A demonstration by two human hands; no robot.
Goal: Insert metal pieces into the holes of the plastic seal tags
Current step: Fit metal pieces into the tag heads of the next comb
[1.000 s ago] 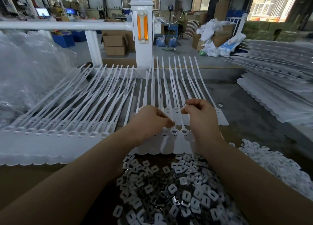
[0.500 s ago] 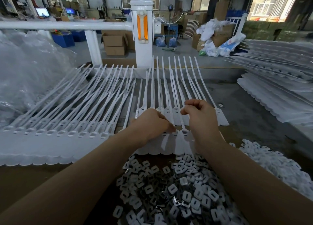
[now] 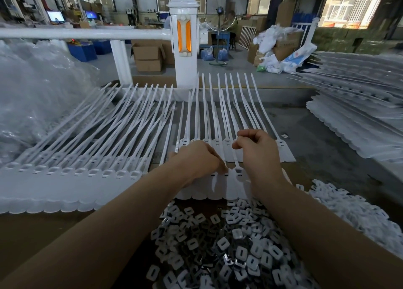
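The left hand lies knuckles up on the near row of white plastic seal tags, its fingers curled and the tips pressing down at a tag head; whether a metal piece sits under those tips cannot be told. The right hand is just beside it, raised a little over the same row, its thumb and forefinger drawn together in a pinch; what they hold is too small to make out. Between the two hands one tag head shows an open dark hole. The tags' long tails run away from the person in a fan across the tabletop. A second, wider strip of tags lies to the left, its tails angled up toward a white rail. Close to the person, between the forearms, is a heap of small metal pieces with slotted centres. More white tags are stacked at the right, and crumpled clear plastic bags sit at far left.
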